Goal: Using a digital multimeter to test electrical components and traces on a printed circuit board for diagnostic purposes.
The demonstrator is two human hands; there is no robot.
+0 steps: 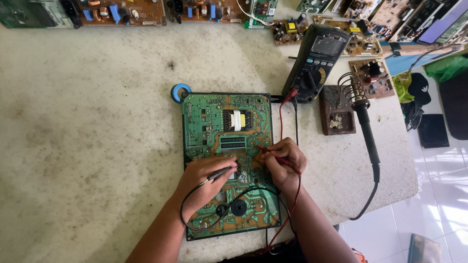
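A green circuit board (214, 122) with copper traces lies solder side up on the worn white table. My left hand (202, 182) grips a black test probe (220, 172), its tip touching the board near the middle. My right hand (284, 163) pinches a red test probe (270, 152), whose tip rests on the board just right of centre. Black and red leads loop over the board's lower part and run up to a dark multimeter (317, 61) propped behind the board's right corner.
A soldering iron (366, 131) rests in its coil stand on a brown wooden block (336, 117) to the right. A blue ring (179, 91) sits at the board's top left corner. Several other circuit boards (122, 12) line the table's back edge. White floor tiles show beyond the table's right edge.
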